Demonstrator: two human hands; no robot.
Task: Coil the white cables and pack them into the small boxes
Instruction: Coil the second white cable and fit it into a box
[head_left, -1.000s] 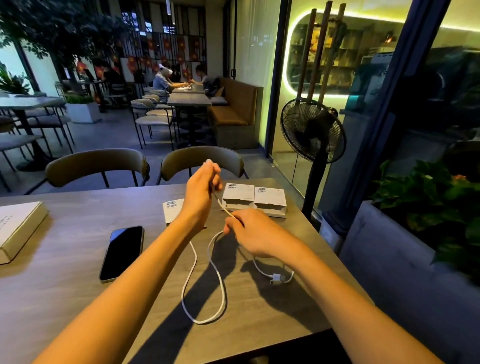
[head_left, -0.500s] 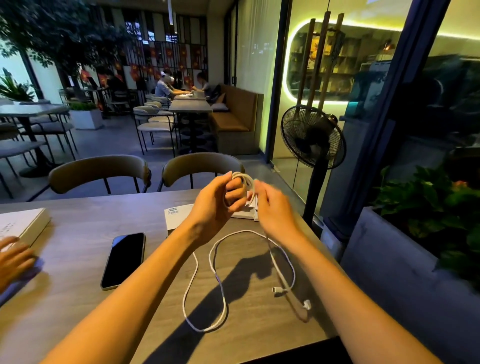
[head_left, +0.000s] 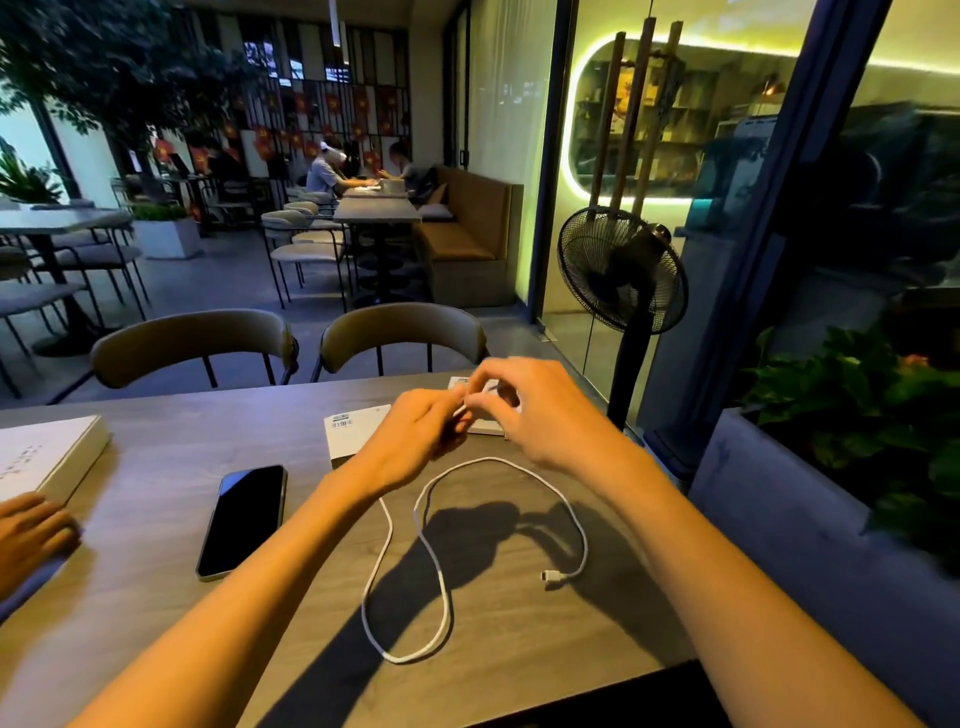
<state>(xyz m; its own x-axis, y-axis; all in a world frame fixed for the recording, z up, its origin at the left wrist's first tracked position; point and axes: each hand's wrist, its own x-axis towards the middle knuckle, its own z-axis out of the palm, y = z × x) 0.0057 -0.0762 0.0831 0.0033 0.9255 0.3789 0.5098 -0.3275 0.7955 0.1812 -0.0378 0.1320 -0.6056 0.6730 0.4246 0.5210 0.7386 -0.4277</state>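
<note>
A white cable (head_left: 441, 587) lies in loose loops on the grey table (head_left: 156, 519), its plug end (head_left: 551, 575) resting at the right. My left hand (head_left: 415, 436) grips the upper part of the cable just above the table. My right hand (head_left: 540, 410) meets it at the fingertips and pinches the same stretch; it is blurred. A small white box (head_left: 345, 434) lies partly under my left wrist. Another small white box (head_left: 485, 423) shows behind my hands, mostly hidden.
A black phone (head_left: 244, 519) lies face up left of the cable. A large flat white box (head_left: 47, 457) sits at the far left, with another person's hand (head_left: 31, 530) beside it. Two chairs stand behind the table. A standing fan (head_left: 621, 270) and planter are at right.
Both hands have dropped lower and closer together over the boxes. The slack cable on the table has shifted, and its plug end now lies closer in at the right.
</note>
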